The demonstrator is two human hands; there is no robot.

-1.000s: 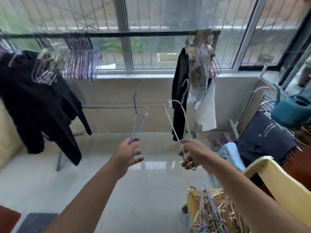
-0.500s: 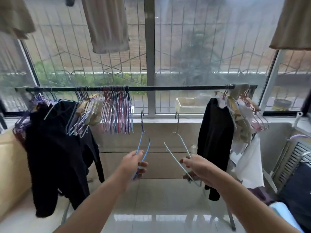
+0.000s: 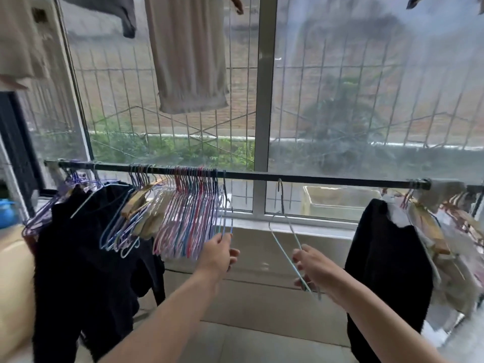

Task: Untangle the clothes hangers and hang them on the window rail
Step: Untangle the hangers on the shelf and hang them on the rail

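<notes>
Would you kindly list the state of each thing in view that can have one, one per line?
Black window rail: mounted level, partly loaded.
Blue wire hanger: hook on the rail, gripped by the left hand.
Pale blue wire hanger: hook over the rail, tilted, gripped by the right hand.
Bunch of coloured wire hangers: hung, packed together.
Black garment on the left: hanging.
Beige cloth overhead: hanging.

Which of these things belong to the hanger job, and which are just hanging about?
Part of the job:
blue hanger in the left hand
pale hanger in the right hand
window rail
hung hangers

Just there:
black garment
beige cloth
black top
</notes>
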